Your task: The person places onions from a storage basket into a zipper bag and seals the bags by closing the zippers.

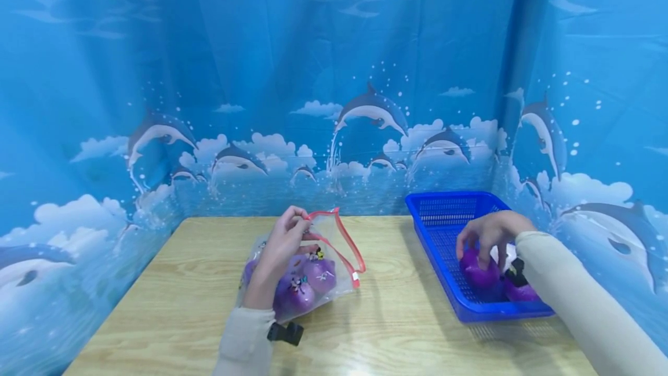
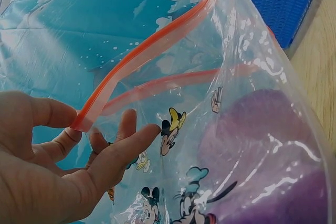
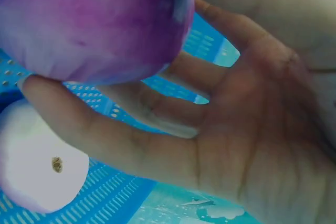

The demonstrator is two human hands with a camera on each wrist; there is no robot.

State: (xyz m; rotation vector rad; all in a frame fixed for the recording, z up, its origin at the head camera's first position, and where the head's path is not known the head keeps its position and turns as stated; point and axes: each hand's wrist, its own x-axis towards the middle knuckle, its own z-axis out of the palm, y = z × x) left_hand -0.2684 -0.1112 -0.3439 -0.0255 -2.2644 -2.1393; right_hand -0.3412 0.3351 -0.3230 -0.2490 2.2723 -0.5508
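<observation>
My left hand (image 1: 280, 248) pinches the red zip edge (image 2: 89, 116) of a clear plastic zip bag (image 1: 341, 289) between thumb and finger. The bag's mouth gapes toward the right, and cartoon figures are printed on its side. Inside it lie several purple onions (image 1: 318, 276), seen blurred through the plastic. Over the blue basket (image 1: 430, 260), my right hand (image 1: 493, 234) grips a purple onion (image 1: 479, 270) from above, fingers spread round its sides. Another onion (image 3: 39, 158), pale at its end with a brown spot, rests in the basket close beside that hand.
Both the bag and the basket stand on a light wooden table (image 1: 172, 283), basket at the right. A blue curtain with dolphins (image 1: 370, 109) hangs behind and along the sides. Black wrist mounts (image 1: 285, 333) sit on both sleeves.
</observation>
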